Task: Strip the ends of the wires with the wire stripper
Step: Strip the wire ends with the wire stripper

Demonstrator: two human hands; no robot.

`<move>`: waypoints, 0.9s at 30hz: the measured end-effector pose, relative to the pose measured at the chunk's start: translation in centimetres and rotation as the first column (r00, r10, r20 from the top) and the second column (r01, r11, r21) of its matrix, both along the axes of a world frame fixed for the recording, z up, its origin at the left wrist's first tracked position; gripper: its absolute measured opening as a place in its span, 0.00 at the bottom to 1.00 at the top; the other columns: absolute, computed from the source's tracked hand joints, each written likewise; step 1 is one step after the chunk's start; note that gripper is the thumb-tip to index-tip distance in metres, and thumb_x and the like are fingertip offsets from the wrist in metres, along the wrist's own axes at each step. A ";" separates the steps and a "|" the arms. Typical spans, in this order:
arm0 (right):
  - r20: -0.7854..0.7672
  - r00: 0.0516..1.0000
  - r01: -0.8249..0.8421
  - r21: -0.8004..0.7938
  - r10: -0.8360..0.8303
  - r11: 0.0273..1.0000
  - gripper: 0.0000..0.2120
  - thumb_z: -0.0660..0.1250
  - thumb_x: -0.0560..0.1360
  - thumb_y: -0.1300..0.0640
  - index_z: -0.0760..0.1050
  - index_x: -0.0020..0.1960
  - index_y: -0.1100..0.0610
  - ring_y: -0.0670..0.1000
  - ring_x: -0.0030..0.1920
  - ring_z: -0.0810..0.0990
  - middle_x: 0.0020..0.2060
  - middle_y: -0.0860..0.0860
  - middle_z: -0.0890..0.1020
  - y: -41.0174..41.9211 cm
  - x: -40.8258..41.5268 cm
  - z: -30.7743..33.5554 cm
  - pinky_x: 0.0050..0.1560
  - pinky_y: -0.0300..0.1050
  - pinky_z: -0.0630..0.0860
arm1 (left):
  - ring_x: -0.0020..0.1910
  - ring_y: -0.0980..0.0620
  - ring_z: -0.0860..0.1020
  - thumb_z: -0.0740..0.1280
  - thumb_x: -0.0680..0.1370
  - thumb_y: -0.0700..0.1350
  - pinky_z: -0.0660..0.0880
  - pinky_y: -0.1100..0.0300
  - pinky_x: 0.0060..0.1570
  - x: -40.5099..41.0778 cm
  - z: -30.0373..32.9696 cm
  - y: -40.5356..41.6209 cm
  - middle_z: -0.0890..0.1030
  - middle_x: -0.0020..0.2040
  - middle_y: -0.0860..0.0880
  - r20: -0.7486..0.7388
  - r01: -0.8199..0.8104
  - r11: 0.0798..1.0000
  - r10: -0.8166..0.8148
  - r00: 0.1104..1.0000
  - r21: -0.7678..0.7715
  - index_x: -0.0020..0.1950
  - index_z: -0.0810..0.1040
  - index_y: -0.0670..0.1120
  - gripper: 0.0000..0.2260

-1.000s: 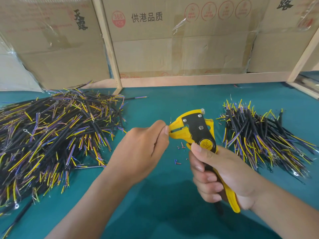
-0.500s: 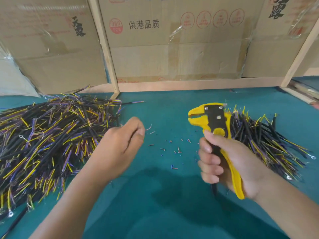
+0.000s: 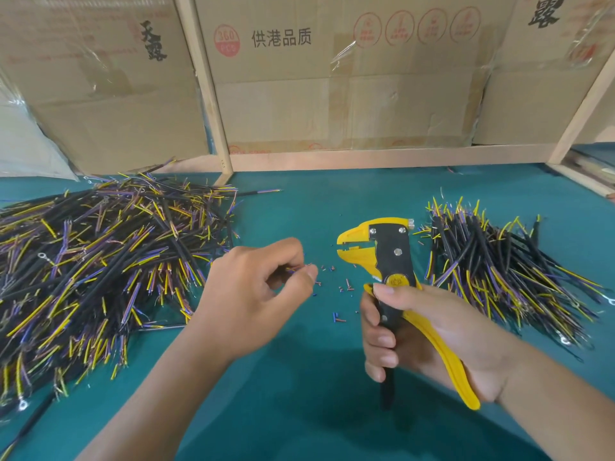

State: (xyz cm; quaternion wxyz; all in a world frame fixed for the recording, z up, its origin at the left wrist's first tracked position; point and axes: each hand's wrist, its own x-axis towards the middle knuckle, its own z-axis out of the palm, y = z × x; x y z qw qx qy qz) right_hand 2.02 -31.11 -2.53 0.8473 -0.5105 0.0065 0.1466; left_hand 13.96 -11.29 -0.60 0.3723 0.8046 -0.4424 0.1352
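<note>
Two bare hands work above a teal worktop (image 3: 299, 420) strewn with cut wire. The right hand (image 3: 429, 334) wraps its fingers round the handles of a yellow-and-black wire stripper (image 3: 392, 261), thumb pressed just under the round yellow dial; the tool stands upright, its beak pointing left with the jaws slightly parted and nothing between them. The left hand (image 3: 253, 294), a little apart from the beak, pinches the thin yellow and purple ends of a wire (image 3: 298, 268) between thumb and forefinger, the other fingers curled loosely.

A broad heap of black-sheathed wires (image 3: 100, 261) with yellow and purple cores covers the left of the worktop; a smaller heap (image 3: 499, 271) lies just behind and right of the stripper. Small offcuts of insulation (image 3: 346, 287) dot the cloth between the hands.

Behind, taped cardboard cartons (image 3: 349, 78) lean within a pale wooden frame (image 3: 213, 94). The middle carton reads "供港品质" in black beside a red roundel marked "360 PCS" and four red circular symbols too small to read. The left carton carries "天露" in black brushwork; the right one shows "露".
</note>
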 end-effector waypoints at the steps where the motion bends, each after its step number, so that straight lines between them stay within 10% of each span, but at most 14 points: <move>1: 0.006 1.000 -0.012 0.002 0.012 1.000 0.15 0.73 0.75 0.50 0.75 0.42 0.61 0.56 0.31 0.70 0.32 0.55 0.69 -0.1 0.0 -0.1 0.40 0.54 0.74 | 0.29 0.48 0.61 0.61 0.74 0.55 0.59 0.58 0.30 0.0 -0.1 0.0 0.64 0.27 0.49 -0.002 -0.006 1.000 0.006 1.000 0.001 0.36 0.65 0.51 0.12; 12: 0.020 0.996 -0.079 -0.280 0.088 0.957 0.20 0.69 0.79 0.45 0.78 0.58 0.62 0.63 0.51 0.82 0.53 0.62 0.83 -1.2 0.6 -2.6 0.57 0.61 0.79 | 0.28 0.52 0.62 0.63 0.70 0.44 0.61 0.63 0.28 0.2 -0.8 -0.6 0.66 0.30 0.47 -0.071 0.021 1.000 -0.019 0.997 0.017 0.47 0.64 0.54 0.10; 27: 0.075 0.983 -0.132 -0.347 0.167 0.929 0.15 0.65 0.81 0.49 0.78 0.59 0.61 0.61 0.52 0.83 0.53 0.60 0.83 -1.0 0.0 -2.6 0.58 0.59 0.79 | 0.28 0.52 0.62 0.63 0.71 0.43 0.65 0.61 0.28 -0.2 -0.5 -0.8 0.67 0.29 0.48 -0.141 0.132 0.991 -0.128 0.982 0.018 0.50 0.63 0.54 0.13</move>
